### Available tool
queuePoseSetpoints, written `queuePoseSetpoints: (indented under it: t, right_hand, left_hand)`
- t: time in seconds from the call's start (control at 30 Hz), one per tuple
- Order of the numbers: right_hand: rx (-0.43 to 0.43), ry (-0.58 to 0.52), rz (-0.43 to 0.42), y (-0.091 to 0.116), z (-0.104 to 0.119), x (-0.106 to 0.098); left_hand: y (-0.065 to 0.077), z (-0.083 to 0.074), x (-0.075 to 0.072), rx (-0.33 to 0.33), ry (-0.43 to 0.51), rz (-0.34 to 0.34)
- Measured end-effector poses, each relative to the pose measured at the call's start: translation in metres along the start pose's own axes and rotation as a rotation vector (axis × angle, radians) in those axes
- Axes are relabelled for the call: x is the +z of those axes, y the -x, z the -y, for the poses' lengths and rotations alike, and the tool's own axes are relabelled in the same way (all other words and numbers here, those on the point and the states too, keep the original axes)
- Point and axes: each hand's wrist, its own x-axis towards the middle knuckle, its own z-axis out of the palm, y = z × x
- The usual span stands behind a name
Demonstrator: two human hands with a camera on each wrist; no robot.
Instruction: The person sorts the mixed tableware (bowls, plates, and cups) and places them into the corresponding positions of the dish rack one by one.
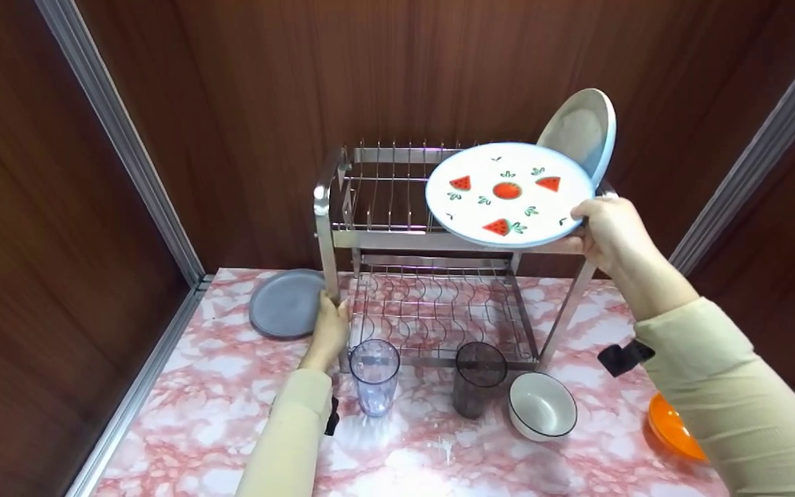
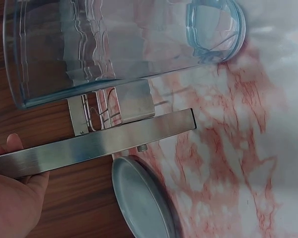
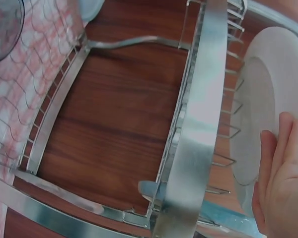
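My right hand (image 1: 611, 224) pinches the right rim of a white plate (image 1: 508, 190) with watermelon pictures and a blue edge. Its thumb lies on the printed face, and the fingers (image 3: 283, 148) spread against the pale underside in the right wrist view. The plate is tilted above the upper tier of a metal dish rack (image 1: 390, 239), over its front bar. At that tier's right end a second plate (image 1: 580, 131) stands on edge. Low on the rack's left front leg (image 2: 89, 146), my left hand (image 1: 329, 328) holds on, fingers and thumb around the metal.
A grey plate (image 1: 287, 304) lies left of the rack. In front stand a clear glass (image 1: 375, 379), a dark glass (image 1: 479, 379) and a white bowl (image 1: 542, 407). An orange dish (image 1: 673, 428) is partly hidden by my right sleeve. Wood panels (image 1: 273, 103) enclose the marbled tabletop (image 1: 204, 393).
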Motion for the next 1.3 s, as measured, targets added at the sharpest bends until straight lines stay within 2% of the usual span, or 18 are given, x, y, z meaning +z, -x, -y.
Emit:
queuePoseSetpoints:
  t: [0.17,0.33,0.57,0.83,1.1,1.3]
  right_hand:
    - [-0.043,0.119,-0.078,-0.008,0.007,0.003]
    - [-0.062,0.132,-0.097,-0.013,0.015,0.006]
    - [-0.094,0.242,-0.199,-0.018,0.024,0.011]
    - [-0.128,0.381,-0.269,-0.024,0.035,0.017]
    - [-0.143,0.424,-0.316,-0.025,0.045,0.015]
    - [-0.173,0.533,-0.345,-0.028,0.052,0.012]
  left_hand:
    - [0.0,0.0,0.002,0.003,0.001,-0.019]
    - [0.0,0.0,0.002,0.009,-0.006,-0.035]
    - [0.0,0.0,0.003,0.007,0.01,-0.031]
    - [-0.001,0.001,0.003,-0.028,0.036,-0.019]
    - [0.0,0.0,0.002,-0.066,0.033,0.0]
    - [-0.001,0.002,0.003,-0.018,-0.01,-0.033]
